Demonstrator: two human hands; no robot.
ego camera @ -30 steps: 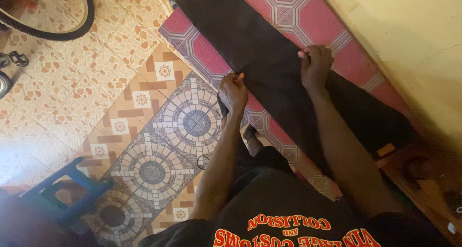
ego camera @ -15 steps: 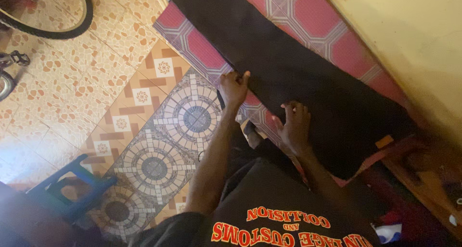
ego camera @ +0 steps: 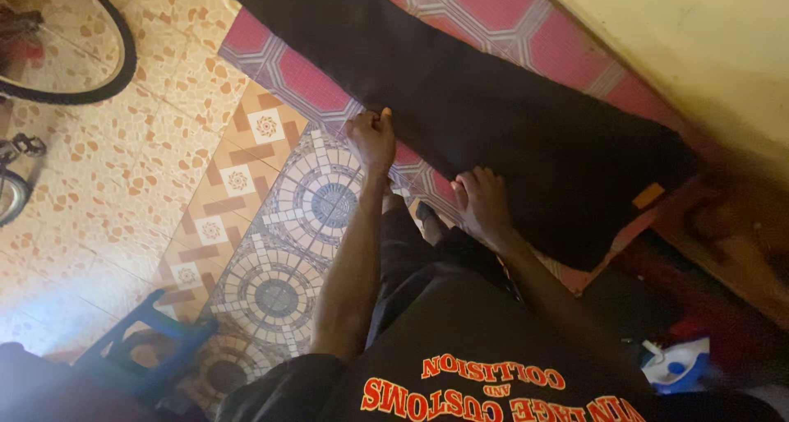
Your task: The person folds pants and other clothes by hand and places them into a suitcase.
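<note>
A long black cloth [ego camera: 460, 110] lies spread over a table covered in a red patterned sheet [ego camera: 304, 81]. My left hand [ego camera: 371, 138] pinches the cloth's near edge at the table's rim. My right hand [ego camera: 483, 202] grips the same near edge a little to the right, fingers curled onto the fabric. A small orange tag [ego camera: 648, 195] shows at the cloth's right end. I wear a black shirt with red lettering.
A bicycle wheel [ego camera: 74, 52] stands at the upper left on the tiled floor [ego camera: 123, 167]. A blue plastic stool [ego camera: 148, 348] is at the lower left. A yellow wall [ego camera: 699, 52] borders the table on the right. A white and blue iron [ego camera: 674, 364] sits at the lower right.
My right hand moved from the cloth's far side back to its near edge. The view has shifted, so table and cloth sit higher and further left in the frame.
</note>
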